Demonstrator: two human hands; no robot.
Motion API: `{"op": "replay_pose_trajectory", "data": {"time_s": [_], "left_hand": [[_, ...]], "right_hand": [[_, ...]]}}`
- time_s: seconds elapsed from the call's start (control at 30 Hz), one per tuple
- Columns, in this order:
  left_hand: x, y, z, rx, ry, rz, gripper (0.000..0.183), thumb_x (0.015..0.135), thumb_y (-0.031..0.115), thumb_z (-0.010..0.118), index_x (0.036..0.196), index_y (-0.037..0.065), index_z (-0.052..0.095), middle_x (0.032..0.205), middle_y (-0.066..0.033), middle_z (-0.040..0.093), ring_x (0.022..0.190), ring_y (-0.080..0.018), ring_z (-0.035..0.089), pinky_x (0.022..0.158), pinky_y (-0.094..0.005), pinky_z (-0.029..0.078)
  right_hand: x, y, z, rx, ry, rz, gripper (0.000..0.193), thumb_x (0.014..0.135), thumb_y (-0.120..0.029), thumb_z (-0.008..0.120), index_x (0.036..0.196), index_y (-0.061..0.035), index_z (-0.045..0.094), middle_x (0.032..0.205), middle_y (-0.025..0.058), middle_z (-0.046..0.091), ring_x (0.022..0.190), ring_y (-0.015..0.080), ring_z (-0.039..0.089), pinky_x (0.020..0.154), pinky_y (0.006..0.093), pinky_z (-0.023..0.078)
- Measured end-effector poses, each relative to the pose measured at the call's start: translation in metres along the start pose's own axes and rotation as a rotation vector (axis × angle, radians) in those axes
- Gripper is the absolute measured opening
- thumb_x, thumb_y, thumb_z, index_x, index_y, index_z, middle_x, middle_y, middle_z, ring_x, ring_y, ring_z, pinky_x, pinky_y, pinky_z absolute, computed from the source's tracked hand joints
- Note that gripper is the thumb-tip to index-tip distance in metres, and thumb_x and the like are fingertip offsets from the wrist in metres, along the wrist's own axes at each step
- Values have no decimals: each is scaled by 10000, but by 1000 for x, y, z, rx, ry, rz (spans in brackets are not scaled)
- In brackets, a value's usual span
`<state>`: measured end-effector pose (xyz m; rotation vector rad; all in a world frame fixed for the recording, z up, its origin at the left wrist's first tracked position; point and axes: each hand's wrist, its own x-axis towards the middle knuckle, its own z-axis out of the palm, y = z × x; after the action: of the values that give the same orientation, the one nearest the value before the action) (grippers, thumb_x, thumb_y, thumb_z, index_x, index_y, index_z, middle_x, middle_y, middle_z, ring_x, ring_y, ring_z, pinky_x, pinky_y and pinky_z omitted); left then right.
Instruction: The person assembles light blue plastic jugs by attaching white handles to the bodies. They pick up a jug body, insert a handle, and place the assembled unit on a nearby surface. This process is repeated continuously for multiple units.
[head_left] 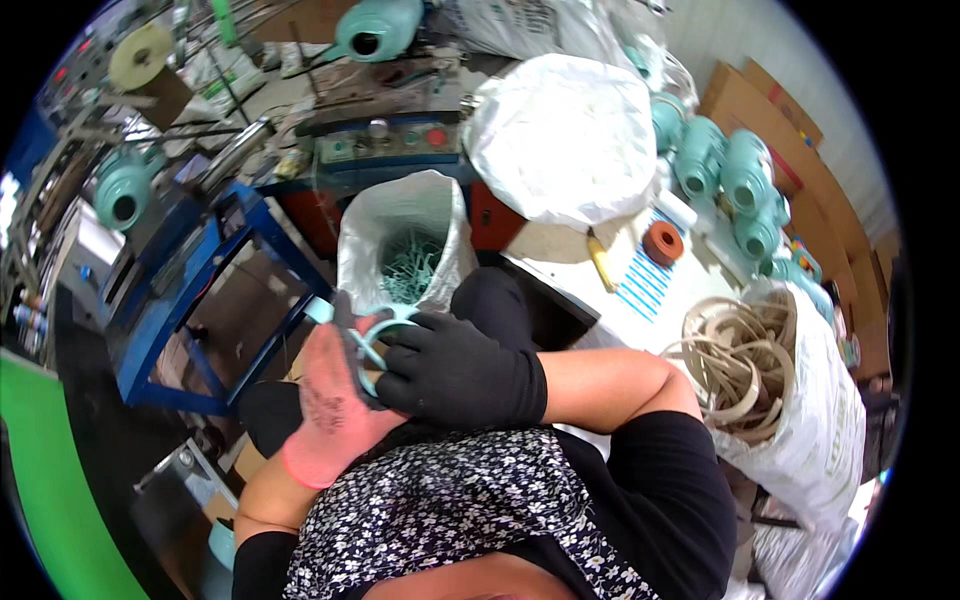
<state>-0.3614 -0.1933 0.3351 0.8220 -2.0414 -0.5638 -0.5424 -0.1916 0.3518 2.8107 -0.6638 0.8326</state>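
Observation:
In front of my lap, both gloved hands work on a light teal plastic ring-shaped part. My left hand, in a pink glove with dark fingertips, grips its left side with the fingers pointing up. My right hand, in a black glove, curls its fingers over the right side and hides much of it. A pale teal end sticks out beside the left fingertips. Just beyond the hands stands a white woven sack, with thin teal plastic trimmings inside.
On the right-hand table are a large white bag, a yellow-handled knife, a brown tape roll and several teal jugs. A sack of beige strips stands by my right elbow. Blue metal framing is at left.

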Motion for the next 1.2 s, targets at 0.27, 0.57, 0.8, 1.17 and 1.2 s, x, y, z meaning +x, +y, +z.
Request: {"op": "replay_pose_trajectory", "data": {"time_s": [0.27, 0.57, 0.8, 1.17, 1.2], "left_hand": [[135, -8, 4, 409, -15, 304, 910, 666, 381, 769, 1333, -84, 361, 1131, -154, 618, 975, -363, 557, 886, -455, 426], [188, -53, 57, 261, -128, 215, 947, 617, 251, 773, 1389, -60, 321, 1122, -149, 622, 996, -346, 557, 913, -432, 428], [177, -9, 43, 295, -228, 136, 924, 575, 413, 799, 1277, -67, 434, 1010, -136, 581, 864, -334, 567, 807, -446, 423], [135, -29, 150, 245, -755, 307, 824, 635, 424, 766, 1262, -28, 480, 1025, -105, 600, 1009, -243, 516, 843, -365, 405], [136, -26, 151, 254, -769, 344, 809, 640, 427, 762, 1267, -7, 492, 1001, -87, 589, 985, -229, 514, 815, -362, 402]], "right_hand": [[5, 85, -24, -431, 114, 223, 272, 726, -249, 620, 949, -99, 576, 862, 43, 613, 922, 234, 614, 902, 457, 436], [-26, 156, -6, -218, 79, 345, 314, 708, -321, 669, 922, -112, 573, 795, 58, 608, 822, 228, 628, 695, 378, 483], [-33, 136, -35, -75, 103, 206, 279, 739, -240, 591, 945, -55, 557, 855, 81, 597, 856, 249, 608, 786, 411, 492], [-157, 54, 24, 259, -6, 978, 518, 618, -347, 809, 960, -46, 562, 728, 108, 618, 685, 309, 619, 675, 427, 459], [-160, 51, 27, 275, 40, 996, 528, 616, -349, 811, 966, -44, 561, 732, 108, 619, 686, 310, 619, 677, 424, 461]]}}
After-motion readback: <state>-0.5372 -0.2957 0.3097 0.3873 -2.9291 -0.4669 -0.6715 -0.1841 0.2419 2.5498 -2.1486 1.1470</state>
